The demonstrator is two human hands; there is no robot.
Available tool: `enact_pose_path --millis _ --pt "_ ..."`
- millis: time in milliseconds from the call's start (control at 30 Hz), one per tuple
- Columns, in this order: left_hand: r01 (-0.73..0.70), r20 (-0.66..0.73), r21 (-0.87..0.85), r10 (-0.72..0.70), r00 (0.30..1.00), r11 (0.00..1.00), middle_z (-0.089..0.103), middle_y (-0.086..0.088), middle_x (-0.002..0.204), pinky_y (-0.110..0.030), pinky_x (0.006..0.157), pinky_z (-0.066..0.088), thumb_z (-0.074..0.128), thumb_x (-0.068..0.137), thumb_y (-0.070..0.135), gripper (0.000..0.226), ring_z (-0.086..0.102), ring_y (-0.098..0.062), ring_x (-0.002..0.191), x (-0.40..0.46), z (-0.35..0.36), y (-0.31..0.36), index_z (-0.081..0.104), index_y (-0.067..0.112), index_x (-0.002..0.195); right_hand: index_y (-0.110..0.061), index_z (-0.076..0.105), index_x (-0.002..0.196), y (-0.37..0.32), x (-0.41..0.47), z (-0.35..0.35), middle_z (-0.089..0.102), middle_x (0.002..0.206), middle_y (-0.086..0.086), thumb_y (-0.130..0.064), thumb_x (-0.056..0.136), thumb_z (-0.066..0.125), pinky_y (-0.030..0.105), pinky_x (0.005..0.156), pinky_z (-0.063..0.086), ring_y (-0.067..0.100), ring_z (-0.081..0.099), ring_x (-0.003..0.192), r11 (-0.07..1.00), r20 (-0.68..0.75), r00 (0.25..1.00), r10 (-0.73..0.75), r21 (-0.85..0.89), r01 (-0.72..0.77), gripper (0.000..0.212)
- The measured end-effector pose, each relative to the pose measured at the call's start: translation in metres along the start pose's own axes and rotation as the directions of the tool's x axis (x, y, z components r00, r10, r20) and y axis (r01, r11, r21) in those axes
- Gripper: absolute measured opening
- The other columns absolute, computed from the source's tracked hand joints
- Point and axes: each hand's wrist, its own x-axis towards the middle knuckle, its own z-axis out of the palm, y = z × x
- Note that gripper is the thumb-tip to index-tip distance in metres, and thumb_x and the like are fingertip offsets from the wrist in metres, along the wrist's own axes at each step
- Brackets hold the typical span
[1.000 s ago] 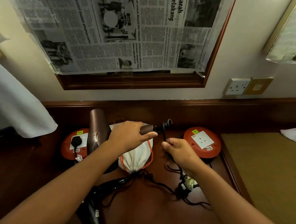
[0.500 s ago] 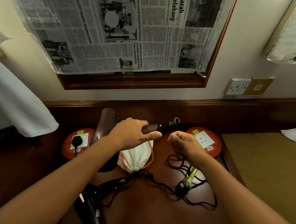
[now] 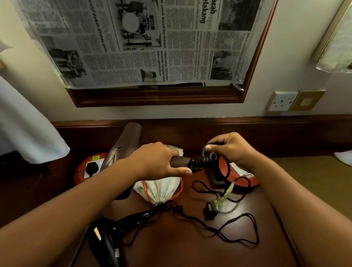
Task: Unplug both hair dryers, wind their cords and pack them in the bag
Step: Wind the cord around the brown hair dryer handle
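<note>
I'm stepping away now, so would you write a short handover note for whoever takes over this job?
Left hand grips the brown dryer by its handle, held above the bag.
Right hand pinches that dryer's cord, a few turns wound at the handle's end; the rest trails to its plug, loose on the desk.
Black dryer lies on the desk, cord unwound; a black plug sits in the left reel's socket, probably this dryer's.
Done: brown dryer unplugged, winding begun.
Left: finish winding, unplug and wind the black one, pack both.
</note>
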Motion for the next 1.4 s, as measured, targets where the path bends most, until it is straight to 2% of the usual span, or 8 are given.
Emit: enact_pose_path --millis 167,333,667,800,900,1033,1167,1400 --pt "0.0 0.027 0.112 -0.003 1.0 0.994 0.055 0.001 0.068 -0.03 0.056 0.042 0.035 0.078 0.081 0.064 0.053 -0.015 0.06 0.002 0.0 0.001 0.057 0.023 0.088 -0.015 0.075 0.084 -0.017 0.004 -0.007 0.073 0.082 0.003 -0.013 0.078 0.075 0.025 0.073 0.056 0.014 0.069 0.078 0.973 0.016 0.997 -0.073 -0.217 0.075 0.006" --pt "0.029 0.058 0.161 -0.039 0.998 0.987 0.054 0.0 0.069 -0.03 0.054 0.04 0.036 0.079 0.08 0.066 0.051 -0.016 0.059 0.008 0.004 0.003 0.058 0.019 0.089 -0.022 0.075 0.083 -0.026 -0.003 -0.001 0.071 0.079 -0.01 -0.019 0.081 0.074 0.018 0.072 0.052 0.001 0.066 0.077 0.915 0.01 0.989 -0.15 -0.378 0.142 0.005" --pt "0.179 -0.008 0.095 -0.179 0.984 0.979 0.049 0.006 0.069 -0.032 0.058 0.043 0.035 0.08 0.081 0.061 0.048 -0.012 0.061 0.017 0.017 0.004 0.054 0.023 0.085 -0.018 0.073 0.102 -0.017 -0.034 0.021 0.072 0.083 0.003 -0.021 0.089 0.064 0.041 0.068 0.056 0.018 0.066 0.072 0.827 -0.03 0.965 -0.261 -0.522 0.208 0.016" --pt "0.237 -0.059 0.032 -0.235 0.97 0.971 0.05 0.009 0.072 -0.027 0.053 0.036 0.033 0.079 0.081 0.061 0.049 -0.009 0.063 0.02 0.015 0.0 0.055 0.026 0.093 -0.015 0.06 0.127 0.0 -0.048 0.038 0.071 0.108 0.007 -0.024 0.095 0.054 0.01 0.069 0.049 0.007 0.065 0.083 0.876 -0.124 0.96 -0.252 -0.451 0.172 0.033" --pt "0.246 -0.096 -0.002 -0.245 0.965 0.969 0.058 0.007 0.083 -0.03 0.058 0.043 0.028 0.076 0.085 0.073 0.055 -0.013 0.072 0.02 0.016 -0.006 0.06 0.027 0.107 -0.016 0.048 0.138 0.015 -0.058 0.054 0.062 0.124 -0.002 -0.023 0.099 0.044 0.015 0.09 0.041 0.008 0.056 0.114 0.941 -0.137 0.974 -0.181 -0.313 0.131 0.04" --pt "0.243 -0.118 -0.014 -0.243 0.963 0.97 0.059 0.005 0.08 -0.03 0.058 0.043 0.024 0.072 0.087 0.074 0.056 -0.014 0.071 0.018 0.015 -0.009 0.059 0.026 0.096 -0.037 0.056 0.11 0.028 -0.062 0.068 0.055 0.067 -0.009 -0.015 0.1 0.042 0.033 0.062 0.042 0.012 0.049 0.062 0.994 -0.11 0.988 -0.108 0.02 0.111 0.028" --pt "0.221 -0.148 -0.06 -0.228 0.962 0.973 0.055 0.005 0.072 -0.032 0.058 0.045 0.021 0.068 0.089 0.072 0.053 -0.012 0.066 0.015 0.014 -0.005 0.051 0.025 0.08 -0.015 0.063 0.094 0.035 -0.055 0.068 0.057 0.065 0.001 -0.017 0.099 0.046 0.039 0.06 0.049 0.018 0.055 0.06 0.997 -0.075 0.996 -0.051 0.054 0.055 0.018" --pt "0.158 -0.18 -0.129 -0.18 0.967 0.979 0.052 0.005 0.066 -0.029 0.054 0.038 0.026 0.072 0.086 0.067 0.051 -0.011 0.06 0.011 0.009 -0.004 0.048 0.023 0.072 -0.018 0.057 0.079 0.04 -0.033 0.052 0.051 0.062 -0.001 -0.041 0.097 0.044 0.03 0.052 0.041 0.012 0.05 0.055 0.978 0.007 1.0 0.02 -0.206 -0.018 0.032"
